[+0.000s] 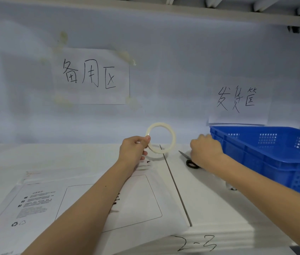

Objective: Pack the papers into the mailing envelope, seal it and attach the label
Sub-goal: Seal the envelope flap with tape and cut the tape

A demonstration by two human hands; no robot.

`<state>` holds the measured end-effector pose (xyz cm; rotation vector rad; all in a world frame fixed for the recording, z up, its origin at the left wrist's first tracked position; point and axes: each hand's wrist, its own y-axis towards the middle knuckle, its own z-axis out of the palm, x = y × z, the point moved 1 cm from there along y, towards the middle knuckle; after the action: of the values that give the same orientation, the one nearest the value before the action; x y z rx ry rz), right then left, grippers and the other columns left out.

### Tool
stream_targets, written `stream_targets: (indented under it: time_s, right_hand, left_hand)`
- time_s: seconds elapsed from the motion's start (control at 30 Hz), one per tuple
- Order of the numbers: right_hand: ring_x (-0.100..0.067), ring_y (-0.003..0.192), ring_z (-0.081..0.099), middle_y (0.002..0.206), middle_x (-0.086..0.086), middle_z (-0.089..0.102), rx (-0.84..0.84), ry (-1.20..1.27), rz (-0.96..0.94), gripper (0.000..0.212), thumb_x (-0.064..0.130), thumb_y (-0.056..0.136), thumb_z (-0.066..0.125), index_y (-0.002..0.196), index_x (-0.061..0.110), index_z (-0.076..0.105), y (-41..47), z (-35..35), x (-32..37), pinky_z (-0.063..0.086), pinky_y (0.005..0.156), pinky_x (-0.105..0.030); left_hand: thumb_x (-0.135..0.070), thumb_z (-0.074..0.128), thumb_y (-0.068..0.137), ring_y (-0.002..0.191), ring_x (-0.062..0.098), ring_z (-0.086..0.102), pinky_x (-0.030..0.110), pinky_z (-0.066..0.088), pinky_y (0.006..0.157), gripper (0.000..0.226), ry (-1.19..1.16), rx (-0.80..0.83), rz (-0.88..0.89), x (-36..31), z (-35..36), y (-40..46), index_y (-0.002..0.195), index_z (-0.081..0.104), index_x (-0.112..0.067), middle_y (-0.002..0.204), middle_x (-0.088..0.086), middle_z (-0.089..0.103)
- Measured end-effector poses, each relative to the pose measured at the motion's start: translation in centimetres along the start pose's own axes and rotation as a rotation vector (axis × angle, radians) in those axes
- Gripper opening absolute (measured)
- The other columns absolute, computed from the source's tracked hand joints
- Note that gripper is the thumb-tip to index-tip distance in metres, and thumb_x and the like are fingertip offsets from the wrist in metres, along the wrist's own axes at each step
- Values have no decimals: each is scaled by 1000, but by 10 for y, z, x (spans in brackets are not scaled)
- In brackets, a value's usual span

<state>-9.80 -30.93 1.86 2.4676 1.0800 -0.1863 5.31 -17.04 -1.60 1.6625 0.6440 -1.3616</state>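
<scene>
Mailing envelope [97, 205] flat on table before me. My left hand [133, 150] pinches the tape roll [160, 138] aloft; right hand [205, 150] curled over scissors [189, 161], grasp unclear. Find tape end first, pull straight.

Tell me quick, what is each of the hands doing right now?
Left hand: holding the tape roll up, pinched at its rim.
Right hand: fingers curled, over the scissors; cannot tell if it grips them.

Both forearms [97, 199] and hands bare, no sleeves or jewellery visible.
</scene>
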Motion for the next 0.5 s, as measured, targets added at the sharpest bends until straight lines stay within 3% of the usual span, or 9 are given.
stream_targets:
  time_s: [0.1, 0.17, 0.27, 0.37, 0.5]
  right_hand:
    - [-24, 87, 53, 91, -5, 55, -173, 348, -225, 25, 27, 94, 40, 78, 13, 52, -20, 2, 18, 41, 67, -33]
    - [-22, 94, 54, 98, -1, 60, -96, 596, -403, 32, 34, 94, 37, 86, 15, 62, -36, 5, 35, 46, 79, -37]
    - [-21, 121, 40, 134, 5, 49, 94, 575, -529, 40, 48, 97, 29, 119, 30, 57, -45, 10, 57, 36, 100, -40]
    - [-22, 134, 26, 151, 6, 34, 111, 537, -499, 43, 53, 97, 25, 118, 39, 60, -46, 13, 62, 25, 105, -40]
    - [-18, 139, 23, 153, 6, 37, 74, 577, -456, 50, 56, 97, 27, 106, 35, 71, -50, 9, 56, 19, 108, -39]
  left_hand:
    - [-32, 64, 94, 62, 18, 59, 32, 52, 62, 23, -34, -49, 3, 1, -3, 2, 86, 68, -11, 83, 3, 63]
    - [-32, 63, 94, 63, 18, 60, 32, 52, 62, 24, -40, -59, -1, 2, -4, 3, 87, 68, -10, 83, 3, 63]
    - [-32, 64, 94, 62, 19, 59, 32, 52, 63, 24, -29, -52, -13, 3, -5, 2, 86, 68, -9, 82, 5, 64]
    - [-32, 63, 94, 62, 18, 60, 31, 52, 62, 25, -19, -53, -12, 3, -6, 0, 87, 68, -9, 82, 4, 64]
    - [-32, 63, 94, 62, 18, 60, 32, 53, 63, 25, -5, -49, -19, 3, -6, 0, 86, 69, -9, 82, 3, 64]
